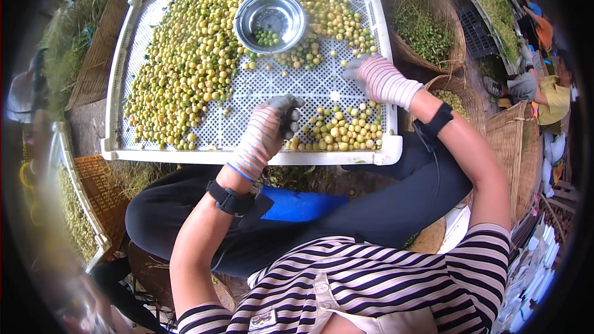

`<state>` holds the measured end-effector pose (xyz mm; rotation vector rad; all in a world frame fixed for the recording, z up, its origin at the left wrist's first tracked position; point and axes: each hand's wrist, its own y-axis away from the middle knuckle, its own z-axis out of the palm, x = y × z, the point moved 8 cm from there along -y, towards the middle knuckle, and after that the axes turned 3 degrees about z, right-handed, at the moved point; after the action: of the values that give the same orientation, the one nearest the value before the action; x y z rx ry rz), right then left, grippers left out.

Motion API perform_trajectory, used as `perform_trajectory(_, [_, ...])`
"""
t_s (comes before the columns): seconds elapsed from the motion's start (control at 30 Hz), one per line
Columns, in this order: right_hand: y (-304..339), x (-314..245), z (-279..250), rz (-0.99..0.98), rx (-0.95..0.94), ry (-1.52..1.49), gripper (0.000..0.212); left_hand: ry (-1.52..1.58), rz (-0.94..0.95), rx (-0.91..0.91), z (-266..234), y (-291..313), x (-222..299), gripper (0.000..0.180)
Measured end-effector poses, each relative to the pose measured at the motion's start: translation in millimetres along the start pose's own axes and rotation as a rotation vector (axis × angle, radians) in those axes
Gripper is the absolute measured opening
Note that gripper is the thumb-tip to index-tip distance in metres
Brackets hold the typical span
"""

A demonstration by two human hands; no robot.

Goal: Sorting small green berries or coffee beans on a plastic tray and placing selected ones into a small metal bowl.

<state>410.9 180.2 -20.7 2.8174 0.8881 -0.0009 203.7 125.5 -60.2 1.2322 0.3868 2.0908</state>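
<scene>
Gloved hands (266, 127) reach over a tray (346, 158) of fruits (182, 80).

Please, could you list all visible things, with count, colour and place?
tray: one, white, centre
fruits: many, yellow and green, on tray
bowl: one, silver, on tray, holding fruits
baskets: several, brown, both sides
greenery: much, green, in baskets
side trays: two, white, both sides
crates: several, orange, yellow, black, both sides
co-worker: at least one, yellow top, right edge
unclear object: one, blue, near lap
left hand: one, grey-white glove, over tray
right hand: one, grey-white glove, over tray
</scene>
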Motion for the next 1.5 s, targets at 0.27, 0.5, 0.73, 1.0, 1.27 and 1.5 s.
perform_trajectory(0.27, [-2.3, 50.7, -10.0, 0.160, 0.030, -0.077, 0.019, 0.061, -0.132, -0.030, 32.9, -25.9, -38.8, 0.024])
perform_trajectory(0.5, [-24.8, 36.8, 10.8, 0.142, -0.063, 0.357, 0.015, 0.136, -0.192, 0.010, 28.6, -31.5, -43.3, 0.022])
perform_trajectory(0.73, [-17.4, 45.4, 10.8, 0.320, -0.064, -0.565, 0.007, 0.121, -0.135, -0.005, 24.4, -28.5, -36.9, 0.023])
perform_trajectory(1.0, [-24.6, -21.0, 0.0, 0.141, -0.145, -1.250, 0.010, 0.187, -0.046, -0.155, 51.9, -32.8, -31.6, 0.047])
perform_trajectory(1.27, [-25.1, -35.4, -0.8, 0.189, -0.113, -1.265, 0.010, 0.333, -0.072, -0.243, 54.4, -33.3, -35.7, 0.031])
perform_trajectory(1.5, [-17.3, -36.4, 0.8, 0.256, -0.176, -1.345, 0.026, 0.420, -0.089, -0.253, 54.8, -32.8, -40.2, 0.030])
